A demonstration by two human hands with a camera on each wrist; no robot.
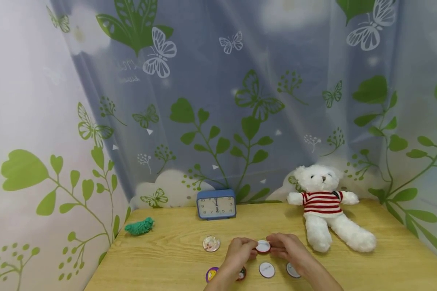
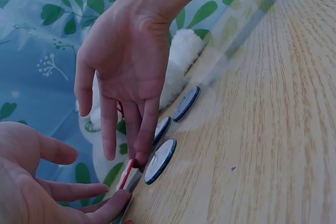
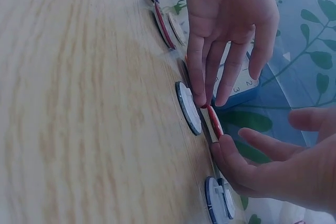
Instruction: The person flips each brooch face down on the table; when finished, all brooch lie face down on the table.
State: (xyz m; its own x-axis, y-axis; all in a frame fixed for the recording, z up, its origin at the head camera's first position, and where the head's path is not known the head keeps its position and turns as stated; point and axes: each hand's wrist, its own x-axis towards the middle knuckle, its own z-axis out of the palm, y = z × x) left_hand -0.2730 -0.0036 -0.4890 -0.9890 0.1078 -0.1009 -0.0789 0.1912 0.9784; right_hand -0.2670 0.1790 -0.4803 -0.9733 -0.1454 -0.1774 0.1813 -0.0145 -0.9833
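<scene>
A round pin-back badge [image 1: 263, 246] with a red rim lies between my two hands, its white back facing up. From its left side the fingertips of my left hand [image 1: 239, 252] touch its edge, fingers extended and thumb apart. Opposite, my right hand [image 1: 291, 248] touches the other edge with fairly straight fingers. In both wrist views the red badge [image 2: 126, 174] shows edge-on between the fingertips. A badge with its white back up [image 1: 267, 270] lies just in front; another [image 1: 293, 270] is partly under my right hand. A purple-rimmed badge [image 1: 211, 274] and a dark red one [image 1: 242, 275] are partly covered by my left arm.
A pale patterned badge [image 1: 211, 243] lies left of my hands. Behind stands a blue clock [image 1: 216, 205]. A white teddy bear in a striped shirt [image 1: 323, 204] sits at the back right, and a green crumpled bundle [image 1: 140, 226] lies at the far left. Printed curtains border the wooden table [image 1: 167, 258].
</scene>
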